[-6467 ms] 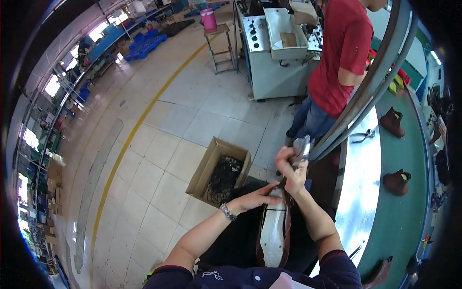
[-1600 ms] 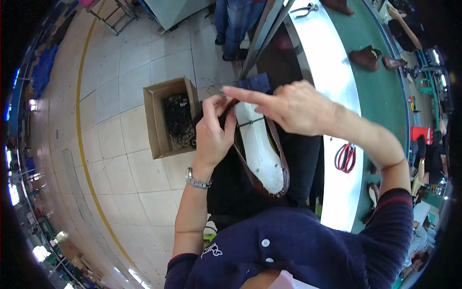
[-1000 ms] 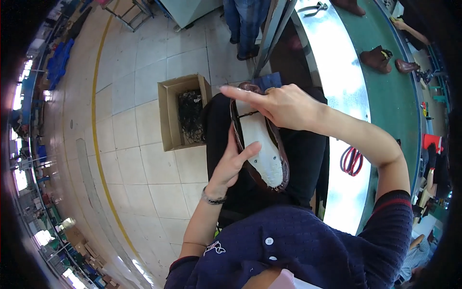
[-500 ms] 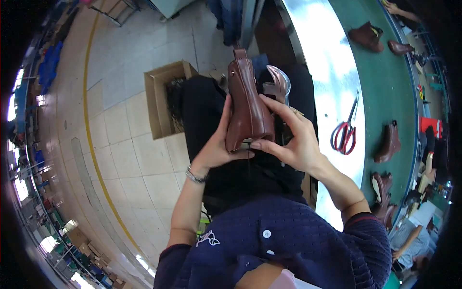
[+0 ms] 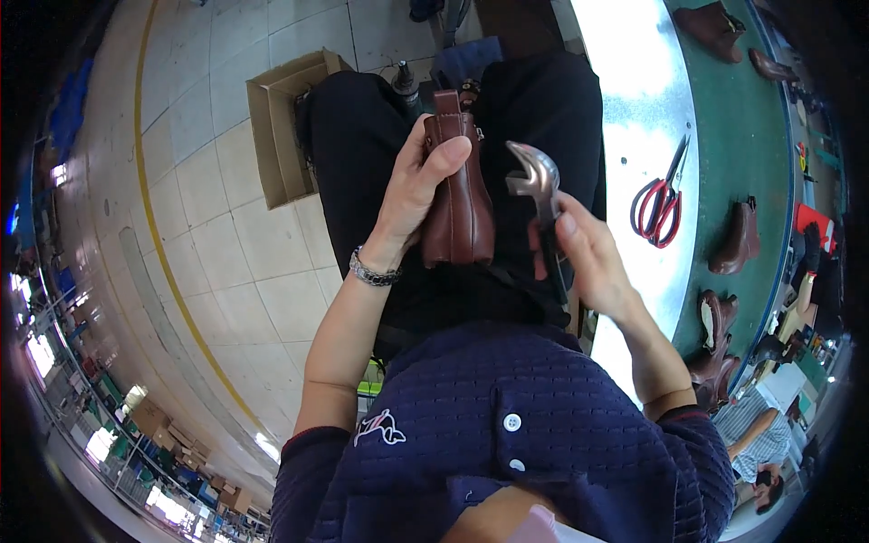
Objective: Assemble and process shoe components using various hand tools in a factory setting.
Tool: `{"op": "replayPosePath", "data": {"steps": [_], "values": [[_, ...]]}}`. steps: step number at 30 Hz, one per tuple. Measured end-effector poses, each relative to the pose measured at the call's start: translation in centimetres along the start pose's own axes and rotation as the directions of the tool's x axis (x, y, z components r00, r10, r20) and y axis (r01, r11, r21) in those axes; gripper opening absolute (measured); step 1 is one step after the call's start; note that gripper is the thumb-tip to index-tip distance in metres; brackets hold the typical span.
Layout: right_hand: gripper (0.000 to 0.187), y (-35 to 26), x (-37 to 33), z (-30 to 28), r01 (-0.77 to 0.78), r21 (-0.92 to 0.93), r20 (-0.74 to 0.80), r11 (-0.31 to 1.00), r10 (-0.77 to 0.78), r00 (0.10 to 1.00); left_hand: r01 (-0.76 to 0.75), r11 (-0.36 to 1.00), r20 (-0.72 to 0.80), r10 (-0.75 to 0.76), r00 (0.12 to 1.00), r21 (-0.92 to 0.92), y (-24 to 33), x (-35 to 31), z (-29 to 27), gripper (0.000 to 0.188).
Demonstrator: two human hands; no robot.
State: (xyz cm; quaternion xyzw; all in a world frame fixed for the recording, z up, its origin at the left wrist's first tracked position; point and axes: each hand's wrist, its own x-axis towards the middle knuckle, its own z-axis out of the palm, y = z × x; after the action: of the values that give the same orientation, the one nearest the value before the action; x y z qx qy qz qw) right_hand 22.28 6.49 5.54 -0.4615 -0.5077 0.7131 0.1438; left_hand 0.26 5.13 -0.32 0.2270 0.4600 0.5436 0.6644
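A brown leather ankle boot (image 5: pixel 462 217) stands between my thighs, its pull loop at the far end and its back seam facing me. My left hand (image 5: pixel 412 185) is closed around the boot's shaft from the left, with the thumb laid over the top part. To the right of the boot, my right hand (image 5: pixel 593 258) grips a claw hammer (image 5: pixel 540 181) just below its metal head. The claw points away from me, and a dark handle with red parts runs down towards my lap. Hammer and boot are apart. Some of my right fingers are hidden behind the handle.
At my right a shiny metal ledge (image 5: pixel 625 81) carries red-handled scissors (image 5: pixel 659 208). Beyond it, a green belt (image 5: pixel 706 154) bears several brown boots. An open cardboard box (image 5: pixel 276 136) stands on the floor, left of my knee. Another person (image 5: pixel 760 434) sits at far right.
My right hand has let go of the boot's lower end and taken up the hammer from beside it. My left hand has shifted up to the shaft.
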Motion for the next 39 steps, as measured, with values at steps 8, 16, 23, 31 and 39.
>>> {"op": "replayPosePath", "data": {"steps": [8,16,23,31,39], "values": [[0.024,-0.7,0.9,-2.2,-0.22,0.119,0.435,0.968,0.149,0.888,-0.055,0.998,-0.054,0.056,0.997,0.031,-0.6,0.0,0.6,0.04],[0.06,-1.5,2.2,-1.9,-0.308,-0.252,0.521,0.917,0.397,0.756,-0.067,0.993,-0.136,0.08,0.988,0.092,-0.6,-1.1,1.9,0.037],[0.061,-3.6,3.8,-1.4,0.025,-0.586,0.568,0.81,0.388,0.726,-0.075,0.971,-0.184,0.118,0.976,0.226,-1.4,-1.6,1.4,0.035],[0.06,-6.7,3.4,0.8,0.115,-0.765,0.429,0.634,0.368,0.825,-0.075,0.957,-0.202,0.135,0.97,0.28,-1.3,-1.1,0.7,0.037],[0.059,-3.3,0.8,2.5,0.125,-0.797,0.206,0.591,0.072,0.976,-0.09,0.987,-0.167,0.112,0.98,0.129,-0.9,-0.3,0.6,0.037]]}}
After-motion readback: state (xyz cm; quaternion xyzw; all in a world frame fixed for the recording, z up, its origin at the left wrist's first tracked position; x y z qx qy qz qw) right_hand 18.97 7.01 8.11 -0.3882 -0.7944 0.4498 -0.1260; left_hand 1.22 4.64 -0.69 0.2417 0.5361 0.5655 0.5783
